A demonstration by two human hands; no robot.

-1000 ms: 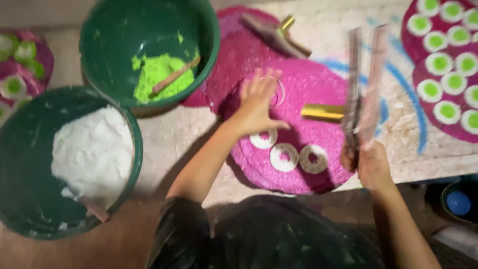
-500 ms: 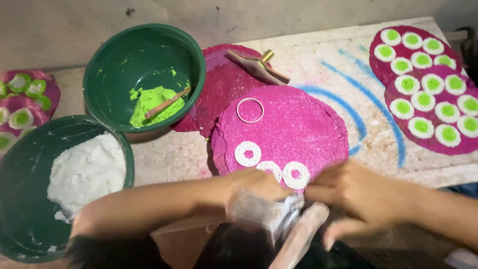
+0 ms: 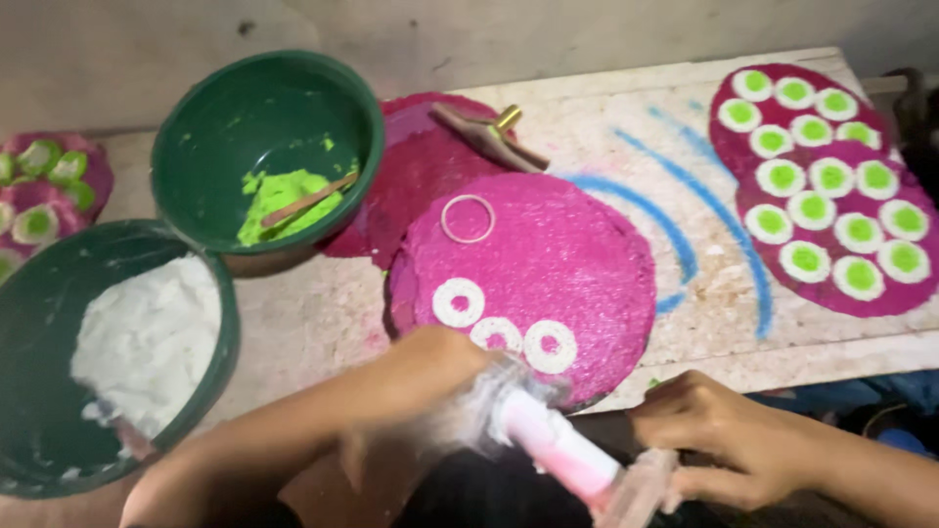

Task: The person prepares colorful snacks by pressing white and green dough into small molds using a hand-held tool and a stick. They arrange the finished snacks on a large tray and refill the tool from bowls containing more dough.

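Both hands on a pink-filled tube at 6 o'clock of the worktop (image 3: 323, 313)

Left hand (image 3: 445, 376) and right hand (image 3: 724, 440) are clamped on the blurred tube (image 3: 558, 450); a slip could smear the pink disc (image 3: 533, 279), which carries three white rings and one hoop at 12 o'clock; two green bowls sit at 9 o'clock

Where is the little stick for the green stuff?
The stick lies in the green paste inside the upper green bowl, left of the pink disc.
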